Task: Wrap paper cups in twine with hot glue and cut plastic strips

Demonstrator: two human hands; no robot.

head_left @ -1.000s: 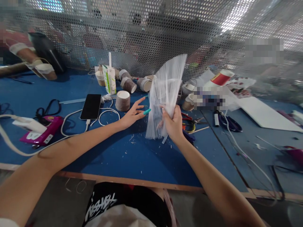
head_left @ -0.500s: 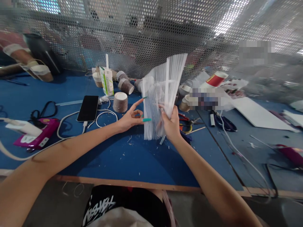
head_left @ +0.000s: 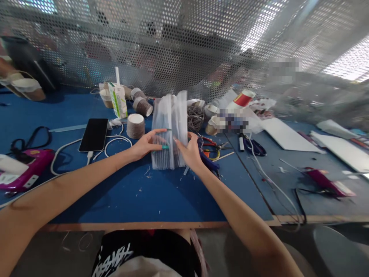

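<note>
A translucent, ribbed bundle of thin clear plastic strips (head_left: 170,115) stands nearly upright over the blue table in front of me. My left hand (head_left: 144,145) grips its left side, with two long teal nails lying across the front. On the right side, my right hand (head_left: 190,151) is closed around the edge, its thumb on the front face. Part of the right fingers is hidden behind the strips. Left of the bundle sits a wrapped paper cup (head_left: 136,127), upside down. Pliers with red handles (head_left: 209,141) lie just beyond my right wrist.
A phone (head_left: 93,134) with a white cable and a drink carton (head_left: 117,100) lie to the left, near a purple power strip (head_left: 37,167). Dark-handled scissors (head_left: 255,145) and white sheets (head_left: 288,132) are at right. A perforated metal screen (head_left: 173,46) rises behind.
The bundle has come lower and its fanned top has drawn together. My left hand, earlier with fingers spread at its edge, now holds its left side. The view has turned right.
</note>
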